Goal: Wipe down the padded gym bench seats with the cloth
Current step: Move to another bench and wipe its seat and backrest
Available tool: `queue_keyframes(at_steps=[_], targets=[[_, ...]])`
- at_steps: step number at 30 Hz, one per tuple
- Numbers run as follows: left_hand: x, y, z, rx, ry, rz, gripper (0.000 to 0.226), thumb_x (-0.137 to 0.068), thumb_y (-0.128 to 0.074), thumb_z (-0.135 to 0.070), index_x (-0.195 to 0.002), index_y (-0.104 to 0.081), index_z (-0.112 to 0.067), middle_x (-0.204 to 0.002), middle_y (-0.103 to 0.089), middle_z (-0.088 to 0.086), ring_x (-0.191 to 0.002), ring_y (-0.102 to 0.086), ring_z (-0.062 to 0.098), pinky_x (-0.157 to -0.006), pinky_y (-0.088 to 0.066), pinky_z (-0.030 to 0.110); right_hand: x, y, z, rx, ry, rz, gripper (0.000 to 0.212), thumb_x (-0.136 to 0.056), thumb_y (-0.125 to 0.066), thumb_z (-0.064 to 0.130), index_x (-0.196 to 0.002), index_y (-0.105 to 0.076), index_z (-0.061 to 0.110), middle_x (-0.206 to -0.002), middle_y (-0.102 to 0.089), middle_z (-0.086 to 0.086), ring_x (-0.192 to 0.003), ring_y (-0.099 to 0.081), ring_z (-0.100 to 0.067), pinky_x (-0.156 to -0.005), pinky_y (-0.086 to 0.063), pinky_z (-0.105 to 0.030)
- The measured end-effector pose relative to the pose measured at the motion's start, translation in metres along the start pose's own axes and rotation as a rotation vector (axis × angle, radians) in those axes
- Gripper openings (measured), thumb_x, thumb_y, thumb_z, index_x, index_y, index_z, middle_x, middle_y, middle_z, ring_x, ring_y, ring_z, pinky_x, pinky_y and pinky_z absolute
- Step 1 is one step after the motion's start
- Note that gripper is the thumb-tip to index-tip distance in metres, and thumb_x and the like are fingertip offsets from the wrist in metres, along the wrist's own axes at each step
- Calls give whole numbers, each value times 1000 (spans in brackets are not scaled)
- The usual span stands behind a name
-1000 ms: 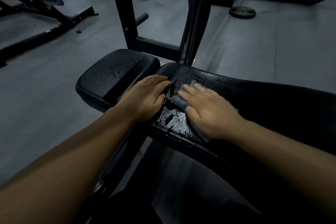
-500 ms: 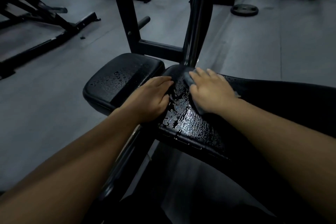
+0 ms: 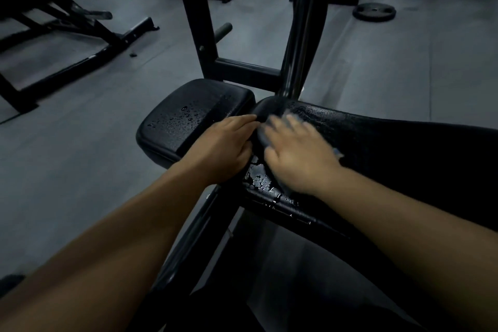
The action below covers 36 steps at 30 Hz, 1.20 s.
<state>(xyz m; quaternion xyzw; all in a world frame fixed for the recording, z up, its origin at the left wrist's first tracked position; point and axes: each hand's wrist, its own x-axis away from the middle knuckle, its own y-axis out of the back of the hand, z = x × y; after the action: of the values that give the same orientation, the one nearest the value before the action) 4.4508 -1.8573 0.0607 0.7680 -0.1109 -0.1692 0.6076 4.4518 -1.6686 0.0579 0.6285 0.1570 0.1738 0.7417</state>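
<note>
Water drops shine on the long black padded seat. The right hand looks blurry. It lies flat on the grey-blue soft cloth, its grip spread with straight fingers, pressing the cloth onto the wet end of that seat. The left hand rests on the small black padded seat just beside it, grip loose, holding nothing.
</note>
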Motion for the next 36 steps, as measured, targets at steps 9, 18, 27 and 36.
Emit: queue_keyframes(at_steps=[9, 18, 27, 36], targets=[[1, -2, 1, -23, 10, 9, 57, -97, -35, -34, -151, -40, -18, -158, -36, -1, -144, -32, 16, -118, -30, 41, -21, 4, -18, 23, -156, -20, 62, -99, -20, 46, -158, -19, 26, -168, -12, -1, -154, -9, -26, -124, -11, -47], [8, 1, 7, -42, 23, 24, 60, -96, -31, -41, -151, -39, -21, -159, -34, -4, -144, -33, 17, -117, -30, 42, -25, 5, -28, 25, -124, -8, 60, -101, -21, 45, -158, -20, 27, -167, -14, 0, -153, -11, -24, -123, -13, -44], [16, -1, 12, -10, 46, -20, 57, -96, -33, -36, -149, -42, -17, -157, -39, 2, -143, -35, 19, -119, -27, 39, -7, 5, -13, -12, 7, 17, 70, -92, -16, 49, -157, -22, 25, -167, -16, 0, -153, -12, -22, -124, -13, -44], [26, -2, 15, -37, 92, 2, 61, -95, -28, -41, -151, -38, -20, -158, -37, -1, -146, -30, 17, -121, -21, 40, 15, -1, 11, -29, 139, 39, 60, -101, -20, 44, -158, -19, 27, -167, -12, 3, -154, -7, -21, -124, -9, -41]])
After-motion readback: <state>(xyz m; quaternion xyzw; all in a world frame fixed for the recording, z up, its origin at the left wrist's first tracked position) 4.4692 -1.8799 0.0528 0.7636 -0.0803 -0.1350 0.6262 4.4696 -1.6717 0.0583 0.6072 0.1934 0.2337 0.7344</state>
